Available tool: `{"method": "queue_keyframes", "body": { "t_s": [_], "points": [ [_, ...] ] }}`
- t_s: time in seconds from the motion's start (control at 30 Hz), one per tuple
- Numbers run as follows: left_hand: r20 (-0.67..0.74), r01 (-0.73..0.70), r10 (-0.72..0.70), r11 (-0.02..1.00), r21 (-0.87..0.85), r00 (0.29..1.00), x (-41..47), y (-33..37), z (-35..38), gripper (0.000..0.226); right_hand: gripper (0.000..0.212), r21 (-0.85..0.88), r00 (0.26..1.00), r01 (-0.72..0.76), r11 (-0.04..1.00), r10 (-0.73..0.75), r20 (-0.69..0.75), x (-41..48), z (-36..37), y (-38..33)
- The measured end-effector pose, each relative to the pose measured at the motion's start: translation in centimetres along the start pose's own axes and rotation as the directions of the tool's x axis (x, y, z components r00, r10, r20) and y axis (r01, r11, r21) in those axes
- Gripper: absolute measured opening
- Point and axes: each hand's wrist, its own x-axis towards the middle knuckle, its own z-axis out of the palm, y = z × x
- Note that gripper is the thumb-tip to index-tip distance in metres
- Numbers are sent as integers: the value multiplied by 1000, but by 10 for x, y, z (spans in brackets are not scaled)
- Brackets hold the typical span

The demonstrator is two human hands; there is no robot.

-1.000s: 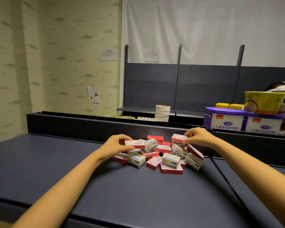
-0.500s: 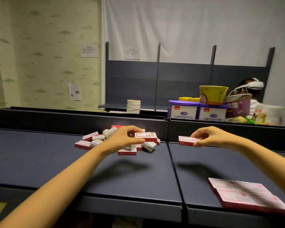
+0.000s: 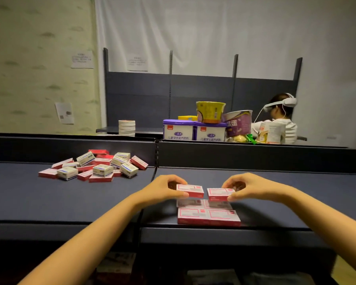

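pile: loose heap of small red and white cardboard boxes [image 3: 95, 166] on dark blue shelf top [image 3: 29, 194], far left
left hand [image 3: 164, 190]: thumb and fingers pinch flat red-white carton [image 3: 190, 190], just above the laid rows
right hand [image 3: 249, 188]: pinches second red-white carton [image 3: 219, 194], beside the first
laid rows: flat red-white cartons [image 3: 209, 217], touching, near front edge

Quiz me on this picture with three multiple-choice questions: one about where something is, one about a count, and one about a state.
1. Where is the loose pile of boxes? A. left table section B. floor C. back shelf
2. How many purple-lidded tins stand behind the divider? A. two B. five C. none
3. What is the left hand doing? A. lying flat B. gripping a red box C. pointing

1 A: the pile lies on that section.
2 A: two stand side by side.
3 B: fingers and thumb curl round the box.
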Motion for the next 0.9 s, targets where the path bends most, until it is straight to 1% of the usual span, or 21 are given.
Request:
{"method": "queue_keyframes", "body": {
  "t_s": [0.13, 0.2, 0.3, 0.43, 0.73, 0.9],
  "points": [
    [48, 40, -42, 999, 36, 998, 4, -1, 12, 26, 26, 43, 1000, 3, 999, -3, 3, -2, 4, 12],
    [79, 63, -66, 997, 35, 995, 4, -1, 14, 24, 25, 57, 1000, 3, 998, -4, 28, -2, 6, 15],
    [116, 100, -99, 995, -6, 988, 2, -4, 12, 21, 23, 46, 997, 6, 999, -10, 73, 2, 11, 17],
    [150, 111, -103, 993, -49, 983, -2, -5, 5, 23, 23, 58, 996, 8, 998, -13, 85, 10, 14, 16],
    [148, 109, -104, 994, -26, 983, 1, -7, 7, 21, 25, 44, 988, -11, 999, 4, 156, 18, 12, 18],
    [179, 111, -110, 994, -1, 978, 3, -8, 5, 29, 26, 27, 981, -28, 999, 22, 192, 20, 10, 18]
  ]
}}
